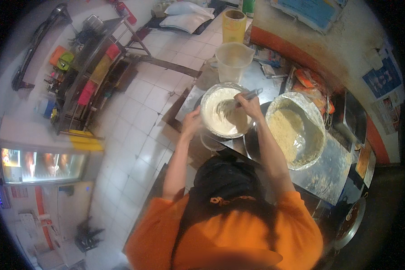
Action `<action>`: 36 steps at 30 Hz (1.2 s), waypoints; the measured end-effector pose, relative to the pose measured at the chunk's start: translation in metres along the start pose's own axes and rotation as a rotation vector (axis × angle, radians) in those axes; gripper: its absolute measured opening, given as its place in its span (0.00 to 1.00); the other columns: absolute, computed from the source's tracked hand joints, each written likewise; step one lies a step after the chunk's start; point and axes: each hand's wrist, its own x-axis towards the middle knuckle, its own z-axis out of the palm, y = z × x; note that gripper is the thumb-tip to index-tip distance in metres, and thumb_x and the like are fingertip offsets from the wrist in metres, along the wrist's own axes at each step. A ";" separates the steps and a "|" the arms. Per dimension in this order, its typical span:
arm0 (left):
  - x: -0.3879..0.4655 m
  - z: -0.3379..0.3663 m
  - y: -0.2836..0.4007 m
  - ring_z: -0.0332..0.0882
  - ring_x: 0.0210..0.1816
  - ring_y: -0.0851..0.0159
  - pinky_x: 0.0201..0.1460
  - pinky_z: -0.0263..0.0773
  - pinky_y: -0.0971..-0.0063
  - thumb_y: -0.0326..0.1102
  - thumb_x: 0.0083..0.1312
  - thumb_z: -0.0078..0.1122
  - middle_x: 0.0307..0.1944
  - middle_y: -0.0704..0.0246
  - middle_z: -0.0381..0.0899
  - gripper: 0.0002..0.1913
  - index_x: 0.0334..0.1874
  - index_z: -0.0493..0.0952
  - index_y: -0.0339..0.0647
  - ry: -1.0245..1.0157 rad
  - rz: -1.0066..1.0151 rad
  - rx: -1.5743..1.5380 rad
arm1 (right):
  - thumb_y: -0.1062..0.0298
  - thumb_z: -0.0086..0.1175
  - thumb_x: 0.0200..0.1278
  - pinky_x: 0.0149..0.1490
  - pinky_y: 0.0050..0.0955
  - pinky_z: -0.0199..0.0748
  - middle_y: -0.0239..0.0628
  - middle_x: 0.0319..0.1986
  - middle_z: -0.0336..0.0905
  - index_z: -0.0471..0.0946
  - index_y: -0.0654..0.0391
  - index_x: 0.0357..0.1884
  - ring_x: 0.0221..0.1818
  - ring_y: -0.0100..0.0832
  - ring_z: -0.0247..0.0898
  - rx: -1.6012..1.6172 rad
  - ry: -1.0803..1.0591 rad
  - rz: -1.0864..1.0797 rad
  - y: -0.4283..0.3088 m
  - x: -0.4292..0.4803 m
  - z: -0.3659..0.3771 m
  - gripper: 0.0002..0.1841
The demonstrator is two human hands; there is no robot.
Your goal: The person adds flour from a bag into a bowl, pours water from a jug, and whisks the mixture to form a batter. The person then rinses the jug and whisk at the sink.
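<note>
A round metal bowl [227, 136] stands before me on the worktop, with thick, creamy white batter [219, 101] in it. My left hand [191, 123] grips the bowl's left rim. In my right hand [249, 105] is a wire whisk [257, 91], its handle pointing up to the right. The whisk's wires dip into the batter and look blurred. To the right, a large dented aluminium basin [314, 135] holds a pale yellow, crumbly mixture [283, 135].
Behind the bowl stand a translucent plastic measuring jug [234, 62] and a yellow cylindrical container [234, 28]. Orange plastic bags [310, 81] lie behind the basin. The metal worktop [324, 172] is dusted with flour at right. Tiled floor [138, 114] lies to the left.
</note>
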 end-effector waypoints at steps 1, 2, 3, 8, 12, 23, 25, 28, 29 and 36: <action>-0.002 0.001 0.002 0.85 0.54 0.67 0.49 0.84 0.71 0.40 0.74 0.66 0.69 0.60 0.79 0.26 0.72 0.77 0.38 -0.010 -0.018 -0.011 | 0.64 0.64 0.67 0.40 0.30 0.83 0.39 0.33 0.88 0.87 0.64 0.40 0.31 0.30 0.86 0.031 0.026 -0.095 0.001 0.000 0.002 0.12; -0.004 0.003 0.003 0.85 0.53 0.67 0.49 0.84 0.71 0.40 0.74 0.66 0.67 0.60 0.80 0.26 0.72 0.77 0.38 -0.019 -0.022 -0.034 | 0.64 0.64 0.67 0.40 0.30 0.83 0.38 0.33 0.88 0.87 0.64 0.40 0.31 0.30 0.86 0.040 -0.061 -0.129 0.002 0.001 0.001 0.12; -0.005 0.004 0.003 0.85 0.53 0.67 0.49 0.84 0.71 0.39 0.75 0.66 0.66 0.61 0.81 0.26 0.72 0.77 0.38 -0.037 -0.021 -0.063 | 0.63 0.64 0.67 0.40 0.30 0.83 0.38 0.33 0.88 0.87 0.64 0.40 0.31 0.31 0.86 0.049 0.020 -0.118 0.002 0.002 0.003 0.12; -0.003 0.006 -0.002 0.84 0.52 0.68 0.47 0.85 0.70 0.37 0.76 0.63 0.63 0.63 0.82 0.23 0.71 0.78 0.39 0.026 0.098 -0.033 | 0.65 0.63 0.67 0.40 0.31 0.85 0.37 0.34 0.89 0.88 0.64 0.40 0.30 0.33 0.86 0.063 0.036 -0.120 0.002 0.004 0.003 0.11; 0.002 0.005 -0.008 0.85 0.51 0.68 0.45 0.85 0.72 0.36 0.76 0.61 0.62 0.63 0.83 0.21 0.69 0.79 0.38 0.048 0.075 -0.022 | 0.66 0.63 0.66 0.40 0.31 0.85 0.38 0.34 0.89 0.87 0.65 0.40 0.30 0.33 0.86 -0.061 -0.150 0.019 -0.001 0.002 0.003 0.11; -0.006 0.007 0.005 0.85 0.46 0.69 0.43 0.85 0.72 0.41 0.80 0.57 0.56 0.63 0.85 0.19 0.64 0.83 0.36 -0.010 0.103 -0.044 | 0.64 0.64 0.66 0.40 0.29 0.84 0.40 0.34 0.88 0.87 0.67 0.39 0.33 0.30 0.86 -0.106 0.022 0.009 0.017 0.004 0.001 0.13; -0.006 0.006 0.007 0.85 0.46 0.69 0.43 0.85 0.72 0.42 0.80 0.57 0.55 0.63 0.86 0.19 0.63 0.83 0.36 -0.019 0.093 -0.046 | 0.63 0.64 0.65 0.39 0.30 0.84 0.42 0.33 0.88 0.87 0.68 0.38 0.32 0.31 0.86 -0.120 -0.044 -0.007 0.020 0.007 0.002 0.15; -0.004 0.003 0.009 0.85 0.47 0.69 0.45 0.86 0.71 0.43 0.80 0.58 0.55 0.62 0.86 0.19 0.63 0.83 0.36 -0.046 0.075 -0.023 | 0.64 0.64 0.67 0.39 0.31 0.84 0.41 0.34 0.88 0.86 0.69 0.38 0.34 0.31 0.86 -0.073 0.012 0.069 0.015 0.007 0.001 0.14; -0.002 0.002 0.009 0.85 0.48 0.68 0.45 0.86 0.71 0.43 0.80 0.59 0.55 0.62 0.86 0.20 0.63 0.83 0.36 -0.048 0.081 -0.003 | 0.63 0.64 0.67 0.37 0.31 0.85 0.42 0.34 0.88 0.86 0.70 0.39 0.33 0.34 0.87 0.065 0.099 -0.045 0.013 0.005 0.000 0.15; 0.002 0.001 0.000 0.85 0.57 0.60 0.49 0.89 0.66 0.42 0.78 0.61 0.66 0.56 0.79 0.23 0.67 0.79 0.32 -0.101 0.077 -0.075 | 0.67 0.65 0.68 0.35 0.30 0.86 0.41 0.35 0.88 0.85 0.69 0.40 0.31 0.33 0.87 0.019 0.116 0.064 -0.005 -0.002 -0.008 0.12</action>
